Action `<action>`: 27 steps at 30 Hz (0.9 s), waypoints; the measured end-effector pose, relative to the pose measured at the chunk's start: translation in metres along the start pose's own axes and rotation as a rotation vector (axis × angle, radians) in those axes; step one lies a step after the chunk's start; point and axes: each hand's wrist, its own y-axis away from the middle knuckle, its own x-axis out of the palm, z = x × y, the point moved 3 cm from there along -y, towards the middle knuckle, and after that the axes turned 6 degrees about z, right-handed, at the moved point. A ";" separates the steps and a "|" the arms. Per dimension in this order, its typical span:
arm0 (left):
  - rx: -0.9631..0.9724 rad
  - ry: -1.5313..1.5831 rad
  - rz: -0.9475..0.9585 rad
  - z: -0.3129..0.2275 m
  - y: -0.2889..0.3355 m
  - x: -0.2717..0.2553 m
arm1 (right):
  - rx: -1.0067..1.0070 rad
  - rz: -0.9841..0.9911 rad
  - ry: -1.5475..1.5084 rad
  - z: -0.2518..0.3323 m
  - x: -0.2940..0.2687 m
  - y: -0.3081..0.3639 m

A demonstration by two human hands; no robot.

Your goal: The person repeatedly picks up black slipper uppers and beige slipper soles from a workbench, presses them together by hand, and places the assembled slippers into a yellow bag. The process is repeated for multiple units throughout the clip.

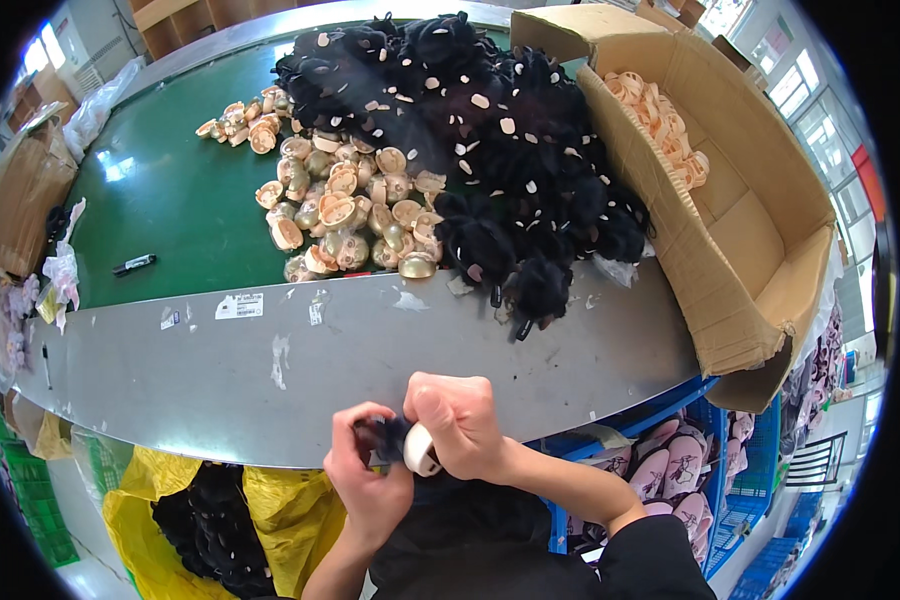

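Both my hands are held together at the near edge of the grey metal table rim (200, 385). My left hand (370, 480) is closed around a small black plush piece (379, 436), which is partly blurred. In my right hand (460, 425) is a cream plastic shell (419, 450), pressed against the black piece. How the two parts join is hidden by my fingers. Further off lies a pile of gold-and-peach round plastic shells (345, 205). Beside it, a large heap of black plush pieces (530, 150) carries many small pale patches.
A big open cardboard box (760, 250) with peach plastic parts (660, 120) stands on the right. Below it are blue crates (745, 510) of pink slippers (682, 465). A yellow bag (150, 495) holding black plush sits below left. A marker (134, 265) lies on the green surface (185, 210).
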 end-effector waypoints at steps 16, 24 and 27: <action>-0.009 0.575 0.156 0.015 -0.025 0.001 | -0.299 -0.129 0.587 0.009 -0.022 0.008; 0.373 -0.124 0.034 0.011 -0.029 0.002 | -0.278 -0.216 0.586 -0.004 -0.005 0.018; 0.365 -0.105 0.037 0.002 -0.025 0.002 | -0.197 -0.215 0.540 -0.003 -0.003 0.020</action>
